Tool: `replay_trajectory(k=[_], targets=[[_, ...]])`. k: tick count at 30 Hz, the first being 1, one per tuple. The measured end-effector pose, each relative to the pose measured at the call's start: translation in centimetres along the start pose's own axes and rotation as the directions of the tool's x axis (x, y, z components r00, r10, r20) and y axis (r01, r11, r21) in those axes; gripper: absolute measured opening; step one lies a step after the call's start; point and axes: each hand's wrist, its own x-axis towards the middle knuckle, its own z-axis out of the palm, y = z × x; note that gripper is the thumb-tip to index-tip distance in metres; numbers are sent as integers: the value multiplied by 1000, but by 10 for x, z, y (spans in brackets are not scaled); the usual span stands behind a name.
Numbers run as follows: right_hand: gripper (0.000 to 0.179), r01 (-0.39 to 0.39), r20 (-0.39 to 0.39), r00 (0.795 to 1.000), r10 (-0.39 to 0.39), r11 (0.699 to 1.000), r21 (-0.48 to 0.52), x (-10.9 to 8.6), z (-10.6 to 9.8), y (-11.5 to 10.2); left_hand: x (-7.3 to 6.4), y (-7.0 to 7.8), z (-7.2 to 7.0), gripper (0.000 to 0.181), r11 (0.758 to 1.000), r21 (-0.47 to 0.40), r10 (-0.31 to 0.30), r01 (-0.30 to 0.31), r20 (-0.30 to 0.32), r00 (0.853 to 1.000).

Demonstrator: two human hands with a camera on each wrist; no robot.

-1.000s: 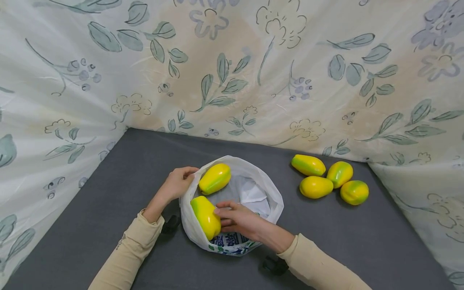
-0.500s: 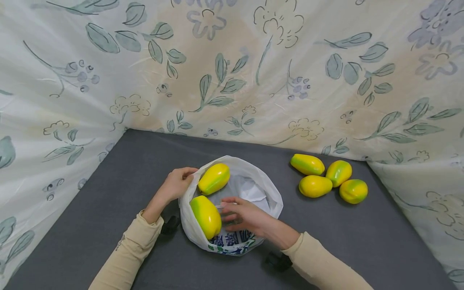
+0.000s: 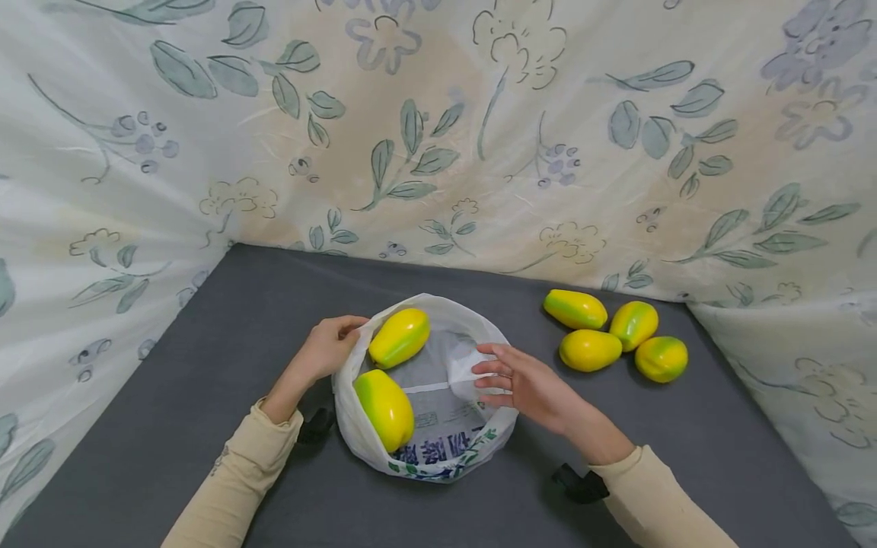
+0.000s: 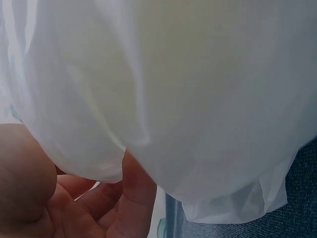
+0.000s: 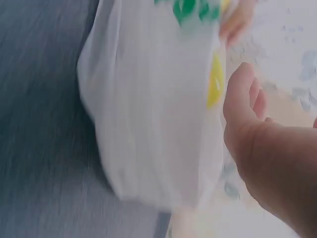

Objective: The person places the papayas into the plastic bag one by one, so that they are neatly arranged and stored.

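A white plastic bag (image 3: 347,415) stands with its mouth wide and its rim rolled out. Inside, against its left wall, lie two glossy yellow-green papayas, a rear papaya (image 3: 400,338) and a front papaya (image 3: 385,411). My left hand (image 3: 324,350) grips the bag's left rim; in the left wrist view its fingers (image 4: 136,198) hold the thin plastic. Over the bag's right rim hovers my right hand (image 3: 537,388), fingers loosely extended and holding nothing. The right wrist view shows that hand (image 5: 262,129) beside the bag's outer wall (image 5: 153,114).
Several more papayas (image 3: 591,351) lie grouped on the dark grey table (image 3: 288,281), right of the bag toward the back. Floral cloth (image 3: 438,152) hangs along the back and both sides. Dark straps (image 3: 581,484) sit beneath the wrists.
My right hand has left the front papaya inside the bag and moved right to the bag's right rim. The left hand keeps its hold on the left rim.
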Motion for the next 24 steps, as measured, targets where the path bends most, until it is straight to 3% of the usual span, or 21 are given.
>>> replay_trajectory(k=[5, 11, 18, 24], targets=[[35, 65, -62, 996, -57, 991, 121, -18, -26, -8, -1, 1, -1, 34, 1000, 10, -3, 3, 0, 1000], [35, 88, -219, 974, -47, 980, 179, -36, -54, -9, 1, 0, 1, 34, 1000, -10, -14, 14, 4, 1000], [46, 99, -415, 909, 32, 952, 290, -52, -75, 0, 2, 1, 1, 34, 1000, -12, -20, 20, -3, 1000], [49, 132, -491, 866, 92, 905, 404, -61, -88, 7, 2, 1, 1, 33, 1000, -5, -13, 13, -5, 1000]])
